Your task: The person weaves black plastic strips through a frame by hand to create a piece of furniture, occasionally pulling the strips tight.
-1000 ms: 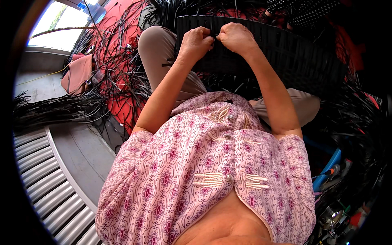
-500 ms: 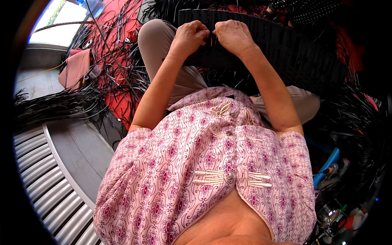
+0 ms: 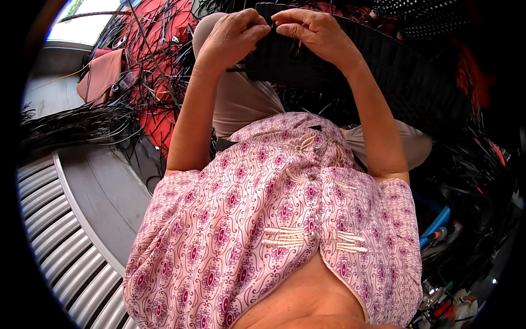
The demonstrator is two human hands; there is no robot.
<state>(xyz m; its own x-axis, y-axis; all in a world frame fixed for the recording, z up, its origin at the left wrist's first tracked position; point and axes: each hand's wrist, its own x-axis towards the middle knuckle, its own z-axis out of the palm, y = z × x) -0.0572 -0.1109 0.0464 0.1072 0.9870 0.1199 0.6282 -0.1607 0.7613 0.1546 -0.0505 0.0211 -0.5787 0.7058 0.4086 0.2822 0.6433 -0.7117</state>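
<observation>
Both the left hand (image 3: 234, 37) and the right hand (image 3: 319, 37) were, in the head view, at the left end of a black woven panel (image 3: 378, 71), which lay in front of the person's bent legs (image 3: 246, 104). The left was curled, the right's thumb and fingers slightly parted; whether either gripped anything could not be told. Leftward, a bundle of black strips (image 3: 82, 129) lay beside the red floor (image 3: 156, 125).

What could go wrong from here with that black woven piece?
The black woven piece might shift: the left hand and right hand are both near its left end. Loose black strips lie tangled over the red floor covering and could snag.
</observation>
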